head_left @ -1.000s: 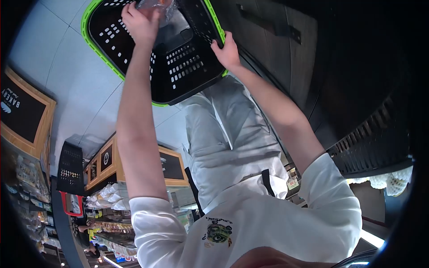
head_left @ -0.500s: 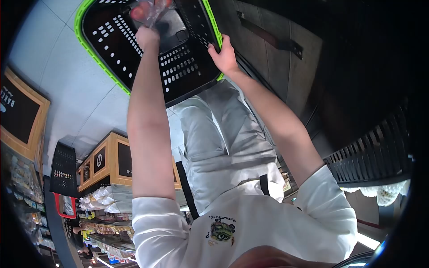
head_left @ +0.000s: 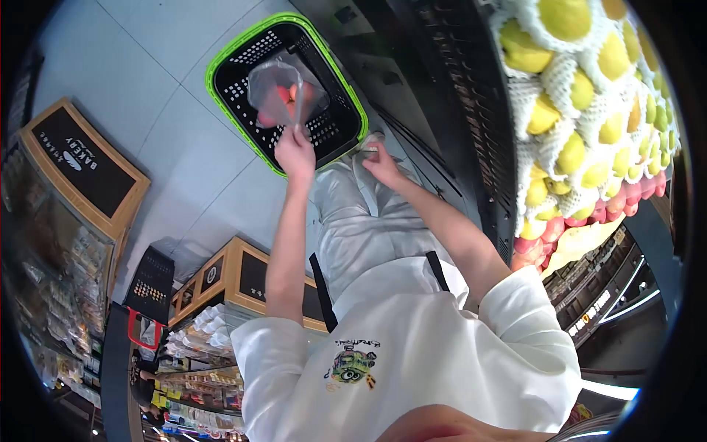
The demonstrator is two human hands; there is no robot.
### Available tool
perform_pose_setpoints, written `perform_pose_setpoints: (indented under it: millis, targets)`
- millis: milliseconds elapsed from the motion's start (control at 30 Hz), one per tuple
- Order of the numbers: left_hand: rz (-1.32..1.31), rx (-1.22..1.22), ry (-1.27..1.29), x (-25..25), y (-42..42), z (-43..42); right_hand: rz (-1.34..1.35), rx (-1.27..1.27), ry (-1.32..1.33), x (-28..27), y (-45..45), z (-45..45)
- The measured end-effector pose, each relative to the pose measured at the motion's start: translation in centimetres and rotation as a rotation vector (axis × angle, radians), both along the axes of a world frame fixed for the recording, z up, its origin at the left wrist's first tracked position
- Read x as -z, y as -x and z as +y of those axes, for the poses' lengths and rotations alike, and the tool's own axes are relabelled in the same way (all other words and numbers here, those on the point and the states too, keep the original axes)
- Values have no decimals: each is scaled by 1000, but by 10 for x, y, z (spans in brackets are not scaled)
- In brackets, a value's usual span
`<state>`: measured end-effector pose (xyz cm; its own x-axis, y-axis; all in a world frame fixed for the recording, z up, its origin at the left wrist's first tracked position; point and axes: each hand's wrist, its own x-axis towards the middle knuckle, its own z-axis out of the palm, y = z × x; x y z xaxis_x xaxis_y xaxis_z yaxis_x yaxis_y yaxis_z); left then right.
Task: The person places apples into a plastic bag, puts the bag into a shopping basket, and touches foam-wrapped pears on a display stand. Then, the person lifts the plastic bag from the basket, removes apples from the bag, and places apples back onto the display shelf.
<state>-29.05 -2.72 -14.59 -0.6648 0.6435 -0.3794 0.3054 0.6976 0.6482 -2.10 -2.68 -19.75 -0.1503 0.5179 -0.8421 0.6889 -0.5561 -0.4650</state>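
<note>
A black basket (head_left: 335, 140) with a bright green rim stands low at the top centre, beside my feet, looking as if it rests on the floor. In it lies a clear plastic bag (head_left: 265, 85) with several red and orange fruits (head_left: 283, 96). My left hand (head_left: 296, 153) is closed on the gathered plastic of the bag, over the basket's near side. My right hand (head_left: 382, 165) is just outside the basket's near right corner, fingers curled together near my shoe (head_left: 374, 138); what they hold, if anything, is too small to tell.
Yellow fruits in white foam nets (head_left: 571, 155) fill a display at the right, with pinkish-red fruits (head_left: 541, 247) below. A wood-framed bakery stand (head_left: 81, 162) is at the left. Lower left are a black basket with a red handle (head_left: 151, 283), packed shelves and another person (head_left: 143, 387).
The basket now sits lower and farther from the camera. My right hand has left its rim. My left hand has drawn back towards me with the bag's plastic. The fruit display has come into view.
</note>
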Motion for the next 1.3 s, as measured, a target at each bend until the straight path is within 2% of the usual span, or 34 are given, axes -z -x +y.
perform_pose_setpoints:
  millis: [67,133,167,233,267,333,367,433,467,533,567,600,633,667,733,767,867,933,967,1033,1067,1100,1133,1200,1233,1300]
  targets:
    - [-143,-29,-108,-92,-18,-19,37,31,44,-37,-1,-8]
    - [-181,54,-206,-165,-28,-43,64,-220,-34,-80,9,-14]
    - [-176,74,-238,-196,-32,-56,138,-203,-43,-113,22,-8]
    - [-176,100,-316,-252,-40,-71,303,9,15,-172,47,-6]
    - [-189,107,-349,-281,-44,-72,418,143,169,-192,53,-3]
    - [-135,280,-444,-325,-48,-71,460,624,393,-278,81,14]
    - [-87,407,-516,-345,-53,-69,480,660,362,-291,79,6]
    - [-127,463,-589,-387,-68,-60,652,749,68,-319,68,-7]
    - [-160,476,-640,-406,-77,-56,666,788,38,-335,54,-10]
    - [-136,528,-722,-437,-101,-50,852,783,278,-399,21,-4]
    - [-44,527,-828,-452,-113,-50,870,817,249,-414,4,-9]
    - [49,520,-938,-465,-125,-50,928,651,149,-426,-12,-15]
    - [29,563,-965,-476,-132,-52,975,481,46,-438,-28,-20]
    - [28,603,-982,-485,-142,-56,995,506,14,-454,-47,-25]
    - [56,454,-1130,-503,-163,-64,822,92,-371,-489,-83,-36]
    - [52,486,-1145,-511,-176,-65,771,82,-661,-506,-100,-42]
    - [-6,285,-1265,-536,-217,-65,669,5,-761,-536,-164,-55]
    - [-197,356,-1215,-553,-234,-70,581,92,-722,-551,-210,-75]
    - [-261,383,-1189,-561,-242,-73,574,185,-803,-549,-231,-91]
    - [-172,492,-1271,-573,-263,-69,555,288,-891,-546,-273,-125]
    - [-178,501,-1271,-579,-271,-71,560,437,-921,-546,-290,-144]
    - [-239,556,-1264,-584,-278,-74,565,582,-952,-545,-306,-162]
    - [-298,607,-1258,-589,-286,-76,564,582,-961,-545,-320,-180]
    - [-367,662,-1267,-596,-297,-77,570,877,-951,-546,-338,-216]
    - [-433,727,-1265,-597,-299,-75,576,875,-974,-544,-347,-229]
    - [-494,798,-1262,-604,-308,-73,503,1067,-1037,-542,-354,-253]
